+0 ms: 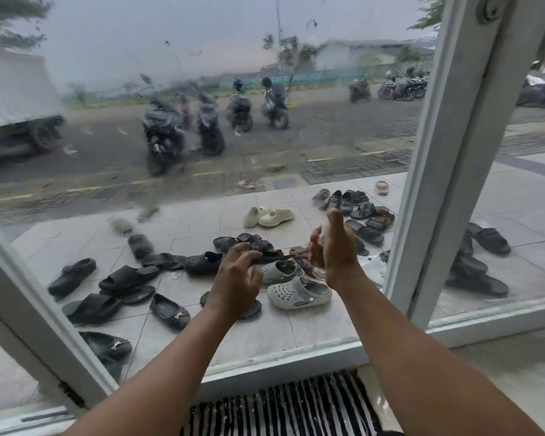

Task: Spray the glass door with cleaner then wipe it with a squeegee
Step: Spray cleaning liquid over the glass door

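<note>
The glass door fills the view in a white frame; its upper and left parts are wet and streaked with cleaner. My right hand grips a small clear spray bottle, held upright close to the glass at the lower right, with the forefinger raised on top of the nozzle. My left hand hovers just left of it with fingers curled and apart, holding nothing. No squeegee is in view.
A black-and-white striped mat lies at the door's foot. Through the glass are several sandals and shoes on white tiles, parked scooters and a truck. A second glass panel stands to the right.
</note>
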